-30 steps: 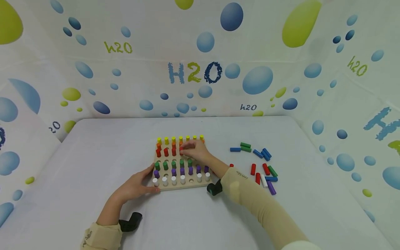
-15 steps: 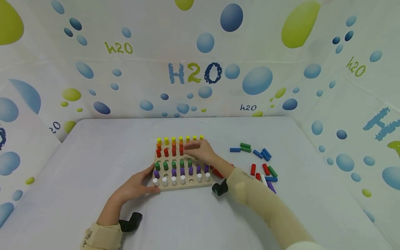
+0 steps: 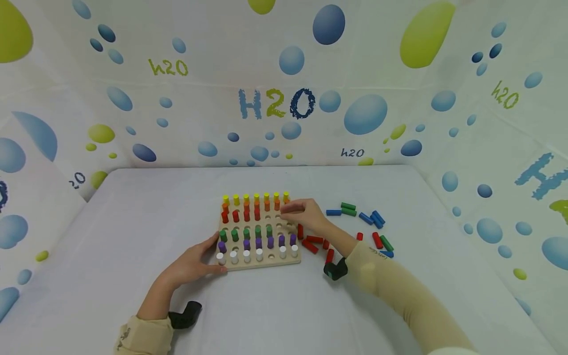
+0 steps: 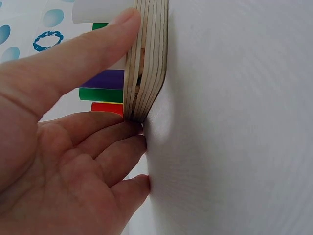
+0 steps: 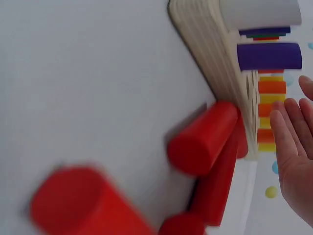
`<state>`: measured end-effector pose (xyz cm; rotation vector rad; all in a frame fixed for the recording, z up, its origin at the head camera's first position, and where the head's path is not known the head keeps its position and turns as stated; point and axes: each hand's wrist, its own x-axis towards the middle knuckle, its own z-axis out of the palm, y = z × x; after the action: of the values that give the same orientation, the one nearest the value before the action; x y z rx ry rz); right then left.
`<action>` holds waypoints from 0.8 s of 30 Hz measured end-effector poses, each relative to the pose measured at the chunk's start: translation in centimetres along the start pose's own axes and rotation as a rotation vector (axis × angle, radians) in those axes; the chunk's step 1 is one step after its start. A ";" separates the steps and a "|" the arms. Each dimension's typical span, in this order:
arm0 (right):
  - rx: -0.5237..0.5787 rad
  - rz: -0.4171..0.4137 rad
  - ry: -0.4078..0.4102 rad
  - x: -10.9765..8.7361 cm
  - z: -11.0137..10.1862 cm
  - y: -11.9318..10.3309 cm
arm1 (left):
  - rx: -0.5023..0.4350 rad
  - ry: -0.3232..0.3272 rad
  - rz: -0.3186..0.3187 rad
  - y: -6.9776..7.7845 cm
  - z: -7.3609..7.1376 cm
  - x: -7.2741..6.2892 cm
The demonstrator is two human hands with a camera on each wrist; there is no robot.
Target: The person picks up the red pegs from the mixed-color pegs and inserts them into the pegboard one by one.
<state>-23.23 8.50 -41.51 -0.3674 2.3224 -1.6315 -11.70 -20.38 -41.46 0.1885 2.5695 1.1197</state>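
Note:
A wooden pegboard (image 3: 266, 265) with rows of yellow, orange, red, green, purple and white pegs lies on the table in the head view. My left hand (image 3: 195, 261) holds its near left corner; in the left wrist view, the thumb (image 4: 105, 46) presses the layered edge and the fingertips meet the side round the corner. Over the board's far right part, my right hand (image 3: 306, 216) hovers close to the last orange pegs. The right wrist view shows its fingers (image 5: 293, 127) extended, with nothing between them and the thumb. A red peg (image 3: 257, 215) stands rightmost in the red row.
Loose red pegs (image 3: 309, 246) lie along the board's right side, one (image 5: 205, 137) touching the board in the right wrist view. Farther right lie blue pegs (image 3: 366, 218), green pegs (image 3: 348, 212) and more red ones. A printed cloth (image 3: 199, 113) hangs behind the table.
My right hand has let go of the red peg, which now stands in the red row, and has moved right across the board. My left hand stays at the corner.

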 end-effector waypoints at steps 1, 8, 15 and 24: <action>-0.010 -0.003 0.003 -0.1 -0.3 0.2 | 0.001 0.000 0.000 0.0 0.0 0.0; -0.128 -0.049 0.003 -1.4 -2.0 0.8 | -0.005 0.000 -0.002 -0.1 0.0 0.0; -0.247 -0.103 -0.094 -2.4 -3.1 1.4 | -0.011 0.005 -0.007 -0.2 0.1 -0.1; -0.321 -0.148 -0.156 -3.0 -3.4 1.8 | -0.016 0.003 -0.005 -0.2 0.1 -0.1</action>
<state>-21.74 13.18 -41.89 -0.7228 2.4834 -1.2334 -11.55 -20.45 -41.68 0.1770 2.5611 1.1395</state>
